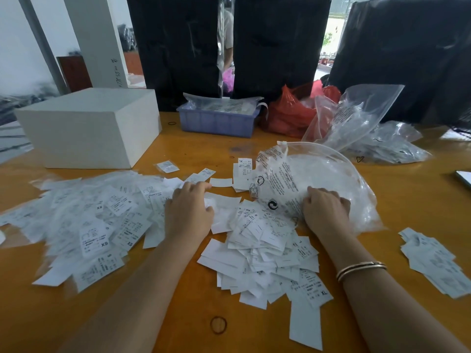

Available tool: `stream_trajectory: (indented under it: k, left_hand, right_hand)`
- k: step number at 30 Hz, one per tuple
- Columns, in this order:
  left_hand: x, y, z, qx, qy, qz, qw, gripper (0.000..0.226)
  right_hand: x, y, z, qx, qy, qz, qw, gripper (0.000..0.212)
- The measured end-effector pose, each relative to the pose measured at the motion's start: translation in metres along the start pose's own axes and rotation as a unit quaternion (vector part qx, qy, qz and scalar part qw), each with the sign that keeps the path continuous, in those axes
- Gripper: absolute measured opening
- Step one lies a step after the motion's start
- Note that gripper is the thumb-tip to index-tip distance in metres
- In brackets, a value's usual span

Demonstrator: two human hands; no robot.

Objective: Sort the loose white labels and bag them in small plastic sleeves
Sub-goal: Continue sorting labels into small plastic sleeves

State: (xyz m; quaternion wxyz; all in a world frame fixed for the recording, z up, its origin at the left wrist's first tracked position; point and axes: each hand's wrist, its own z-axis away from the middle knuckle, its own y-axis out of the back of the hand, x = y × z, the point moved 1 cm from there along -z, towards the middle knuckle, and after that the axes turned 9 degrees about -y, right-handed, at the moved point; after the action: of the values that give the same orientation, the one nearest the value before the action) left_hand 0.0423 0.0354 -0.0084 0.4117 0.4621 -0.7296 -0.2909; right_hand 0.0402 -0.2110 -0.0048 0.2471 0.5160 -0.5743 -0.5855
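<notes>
Loose white labels point(267, 253) lie heaped in the middle of the orange table point(407, 200). A wider spread of labels in small clear sleeves point(96, 225) covers the left side. My left hand point(188, 212) rests palm down between the two heaps, its fingers on a label; whether it grips one I cannot tell. My right hand point(326, 210), fingers curled, grips the edge of a large clear zip bag point(318, 179) printed with black text. A small stack of labels point(433, 261) sits at the right edge.
A white box point(89, 128) stands at the back left, a lilac crate point(216, 121) of sleeves behind centre, and a red bag point(290, 113) plus more clear bags point(369, 131) at the back right. Black bundles wall off the rear. A rubber band point(218, 325) lies near me.
</notes>
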Motion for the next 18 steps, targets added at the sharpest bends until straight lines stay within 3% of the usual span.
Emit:
stream_trajectory:
  k: [4,7,12,18]
  left_hand:
    - [0.002,0.002,0.001,0.023,-0.038,-0.028,0.999,0.034]
    - [0.010,0.003,0.003,0.024,-0.113,0.046,0.992,0.024]
    - [0.025,0.000,0.011,-0.050,-0.227,0.159,0.960,0.017]
    - [0.028,-0.003,0.012,-0.087,-0.233,0.199,0.948,0.017]
  right_hand:
    - [0.003,0.001,-0.003,0.036,-0.009,-0.063,0.997,0.026]
    - [0.002,0.001,-0.003,0.064,-0.015,-0.124,0.990,0.024]
    - [0.004,0.001,-0.005,0.055,-0.073,-0.257,0.962,0.022]
    - [0.007,0.003,-0.005,0.047,-0.101,-0.290,0.951,0.028]
